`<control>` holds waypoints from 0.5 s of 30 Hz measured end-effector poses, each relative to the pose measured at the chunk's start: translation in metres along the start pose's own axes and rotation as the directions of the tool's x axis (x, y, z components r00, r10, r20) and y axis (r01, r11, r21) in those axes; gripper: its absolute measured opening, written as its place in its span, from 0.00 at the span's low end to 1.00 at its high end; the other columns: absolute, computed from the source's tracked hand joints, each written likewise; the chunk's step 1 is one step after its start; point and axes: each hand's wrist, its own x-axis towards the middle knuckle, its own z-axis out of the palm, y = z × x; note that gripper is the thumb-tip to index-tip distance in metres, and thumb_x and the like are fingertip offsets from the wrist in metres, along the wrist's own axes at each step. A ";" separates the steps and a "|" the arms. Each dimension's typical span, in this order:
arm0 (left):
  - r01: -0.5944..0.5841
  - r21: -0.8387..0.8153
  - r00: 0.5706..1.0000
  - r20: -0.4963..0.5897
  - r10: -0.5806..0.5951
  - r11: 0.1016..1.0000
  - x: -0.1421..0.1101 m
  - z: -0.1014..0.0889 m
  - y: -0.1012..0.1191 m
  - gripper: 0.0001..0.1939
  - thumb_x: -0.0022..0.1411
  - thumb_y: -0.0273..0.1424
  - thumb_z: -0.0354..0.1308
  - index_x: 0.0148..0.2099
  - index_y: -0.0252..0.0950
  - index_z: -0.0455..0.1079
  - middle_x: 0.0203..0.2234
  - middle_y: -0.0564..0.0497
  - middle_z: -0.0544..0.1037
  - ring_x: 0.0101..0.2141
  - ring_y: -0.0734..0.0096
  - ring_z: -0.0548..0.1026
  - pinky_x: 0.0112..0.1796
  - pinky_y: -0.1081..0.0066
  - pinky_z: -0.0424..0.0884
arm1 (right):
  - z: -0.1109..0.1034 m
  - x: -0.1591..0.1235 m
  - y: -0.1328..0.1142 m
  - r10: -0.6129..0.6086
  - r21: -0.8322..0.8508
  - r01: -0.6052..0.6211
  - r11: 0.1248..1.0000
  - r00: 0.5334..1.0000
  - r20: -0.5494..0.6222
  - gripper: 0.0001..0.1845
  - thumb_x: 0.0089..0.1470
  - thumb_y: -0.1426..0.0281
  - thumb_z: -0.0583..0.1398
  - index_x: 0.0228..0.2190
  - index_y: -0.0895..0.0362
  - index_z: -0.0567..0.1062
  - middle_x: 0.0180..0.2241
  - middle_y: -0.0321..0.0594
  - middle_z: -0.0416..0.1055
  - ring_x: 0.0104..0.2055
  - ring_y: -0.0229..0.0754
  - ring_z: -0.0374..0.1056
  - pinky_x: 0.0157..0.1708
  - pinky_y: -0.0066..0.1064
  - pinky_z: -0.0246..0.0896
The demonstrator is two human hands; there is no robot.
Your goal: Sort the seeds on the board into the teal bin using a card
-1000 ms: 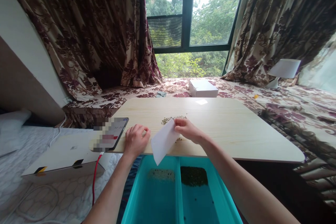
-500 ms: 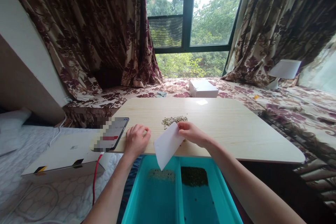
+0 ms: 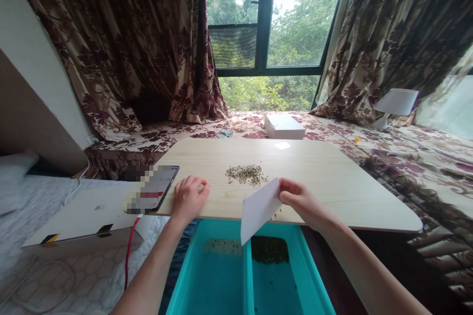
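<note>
My right hand (image 3: 300, 198) pinches a stiff white sheet of paper (image 3: 260, 209) by its upper right corner. The sheet tilts across the table's front edge, its lower tip over the turquoise bin (image 3: 248, 288). Behind it a loose pile of mixed pale and dark seeds or grains (image 3: 246, 173) lies on the table, and a few dark grains (image 3: 276, 212) sit near the edge by the paper. My left hand (image 3: 190, 196) rests on the table's front left, fingers curled in and holding nothing visible. The bin's left compartment holds pale grains (image 3: 223, 247), the right one dark grains (image 3: 269, 250).
The pale wooden table (image 3: 332, 187) stretches before me. A phone (image 3: 166, 189) with a red cable (image 3: 129, 256) is at its left edge, beside a white box (image 3: 84, 211) on the bed. Another white box (image 3: 284, 127) and a lamp (image 3: 395, 103) stand near the window.
My right hand has moved right and slightly toward me with the paper, uncovering more of the pile. The left hand stays in place.
</note>
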 end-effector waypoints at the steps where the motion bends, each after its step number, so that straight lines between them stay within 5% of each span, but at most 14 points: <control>1: 0.000 0.000 1.000 0.000 0.000 1.000 0.000 0.000 0.000 0.09 0.59 0.36 0.50 0.32 0.42 0.71 0.34 0.51 0.75 0.40 0.62 0.71 0.49 0.60 0.61 | -0.008 -0.001 0.002 -0.001 0.024 0.002 1.000 0.998 -0.067 0.09 0.34 0.74 0.55 0.24 0.57 0.72 0.22 0.31 0.66 0.26 0.36 0.58 0.28 0.28 0.53; 6: -0.016 -0.011 1.000 0.008 0.017 1.000 0.000 0.000 0.000 0.09 0.60 0.36 0.49 0.33 0.42 0.70 0.34 0.51 0.75 0.40 0.63 0.71 0.48 0.60 0.61 | -0.057 -0.009 0.020 0.052 0.042 -0.039 0.998 0.931 -0.362 0.09 0.36 0.69 0.61 0.26 0.56 0.76 0.27 0.37 0.74 0.30 0.40 0.67 0.31 0.30 0.61; 8: -0.025 -0.010 1.000 0.002 0.025 1.000 0.000 0.000 0.000 0.10 0.60 0.35 0.49 0.32 0.41 0.70 0.34 0.51 0.75 0.39 0.63 0.71 0.47 0.61 0.61 | -0.068 -0.015 0.026 0.060 0.027 -0.054 0.998 0.917 -0.394 0.12 0.37 0.66 0.63 0.29 0.56 0.77 0.29 0.39 0.75 0.31 0.42 0.68 0.30 0.30 0.62; 15: -0.019 0.005 1.000 -0.008 0.019 1.000 -0.001 0.001 0.000 0.09 0.59 0.34 0.50 0.32 0.42 0.70 0.34 0.51 0.76 0.39 0.63 0.71 0.47 0.61 0.62 | -0.065 -0.035 0.024 0.074 -0.017 -0.090 0.996 0.904 -0.420 0.17 0.37 0.58 0.66 0.29 0.56 0.79 0.30 0.41 0.78 0.33 0.47 0.72 0.28 0.31 0.66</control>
